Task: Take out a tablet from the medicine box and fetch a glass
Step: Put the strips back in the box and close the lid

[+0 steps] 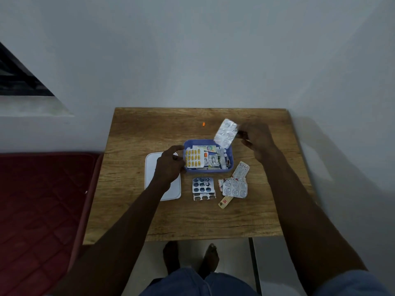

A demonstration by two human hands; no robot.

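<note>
A purple medicine box (230,159) sits open in the middle of the wooden table (171,218), filled with blister strips, a yellow-capsule strip uppermost on its left side. My left hand (170,165) grips the box's left wall. Above the box's far right corner, my right hand (256,139) pinches a silver blister strip (226,133), holding it tilted in the air. A single small orange tablet (203,124) lies on the table behind the box. No glass is in view.
The box's white lid (154,184) lies left of the box, partly under my left wrist. Several blister strips (222,186) are spread in front of the box. A red mattress (40,210) lies left of the table; the wall is right behind it.
</note>
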